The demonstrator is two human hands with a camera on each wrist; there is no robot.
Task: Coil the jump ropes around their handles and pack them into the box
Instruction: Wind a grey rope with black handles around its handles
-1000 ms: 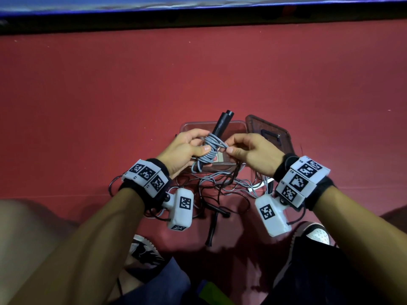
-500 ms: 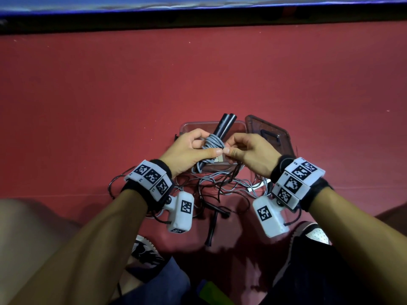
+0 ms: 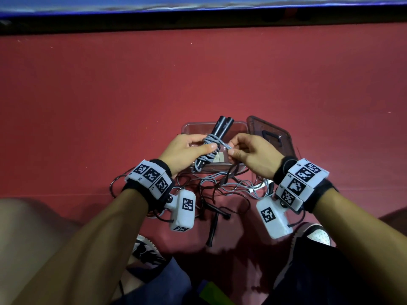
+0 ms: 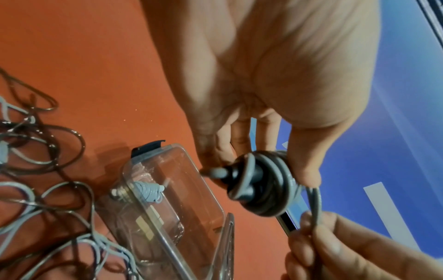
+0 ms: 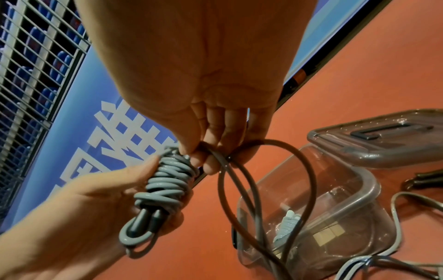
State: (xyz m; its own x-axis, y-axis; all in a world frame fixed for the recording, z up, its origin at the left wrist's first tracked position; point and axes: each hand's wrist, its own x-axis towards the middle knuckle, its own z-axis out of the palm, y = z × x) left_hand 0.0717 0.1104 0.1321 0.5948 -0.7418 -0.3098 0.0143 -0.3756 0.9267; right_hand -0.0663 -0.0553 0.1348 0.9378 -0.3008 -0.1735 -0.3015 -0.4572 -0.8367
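- Left hand point(image 3: 184, 150) gripping the paired handles point(image 3: 221, 128) above the box point(image 3: 187, 128), thumb pressing the grey coils point(image 5: 165, 181) so the turns stay put.
- Right hand point(image 3: 251, 155) pinching the rope point(image 4: 314, 204) just beside the coils, probably keeping it taut for tucking.
- Sitting open below for an easy drop, with one wound rope point(image 4: 149, 191) already inside; lid point(image 3: 267, 135) lying beside.
- Waiting tangled on the floor point(image 3: 198, 73) near the wrists: loose ropes point(image 3: 226, 186).
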